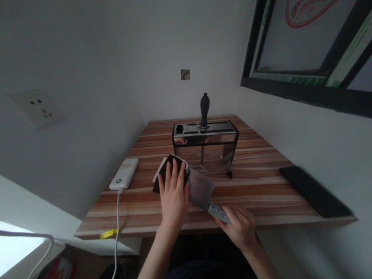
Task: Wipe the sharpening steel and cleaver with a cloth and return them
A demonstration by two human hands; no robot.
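My right hand point(240, 227) is wrapped round the grey patterned handle of a cleaver point(201, 189). Its broad blade points up and left over the table, and the far end of the blade passes out of sight by a dark, flat, folded piece point(158, 184) with pale edges. I cannot make out what that piece is made of. On top of it lies my left hand point(173, 190), fingers stretched and spread, the thumb side close to the blade. Just behind stands a knife block point(205, 138) with clear sides and a slotted top, a black-handled tool point(204, 109) upright in it.
A white power bank point(124, 174) with a white cable point(117, 219) lies on the left of the wood-grain table point(258, 189). A dark flat object point(314, 191) rests near the right edge. Yellow tape point(108, 234) marks the front edge. Walls stand left, behind and right.
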